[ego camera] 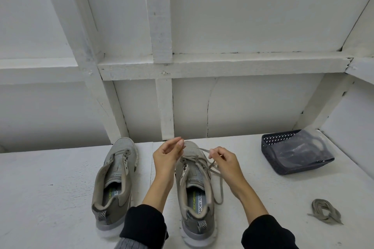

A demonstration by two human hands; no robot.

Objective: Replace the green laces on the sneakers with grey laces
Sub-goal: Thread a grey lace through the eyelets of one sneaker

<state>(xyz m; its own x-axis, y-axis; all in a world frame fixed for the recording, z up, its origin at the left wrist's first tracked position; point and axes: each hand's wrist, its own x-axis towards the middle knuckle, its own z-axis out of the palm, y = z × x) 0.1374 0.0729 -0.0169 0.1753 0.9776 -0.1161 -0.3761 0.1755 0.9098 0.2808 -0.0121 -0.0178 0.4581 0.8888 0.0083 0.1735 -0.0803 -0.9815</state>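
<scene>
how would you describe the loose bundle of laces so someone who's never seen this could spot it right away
Start at the dark mesh basket on the right of the white surface, then look nearer the person. The bundled lace lies alone there, right of both sneakers. Unlike the lace in the hands, it is off any shoe and untouched.

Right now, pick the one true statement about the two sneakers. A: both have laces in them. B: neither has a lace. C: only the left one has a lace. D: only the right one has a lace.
D: the right sneaker has a lace running through its eyelets, pinched by the left hand and the right hand, while the left sneaker shows bare eyelets.
</scene>
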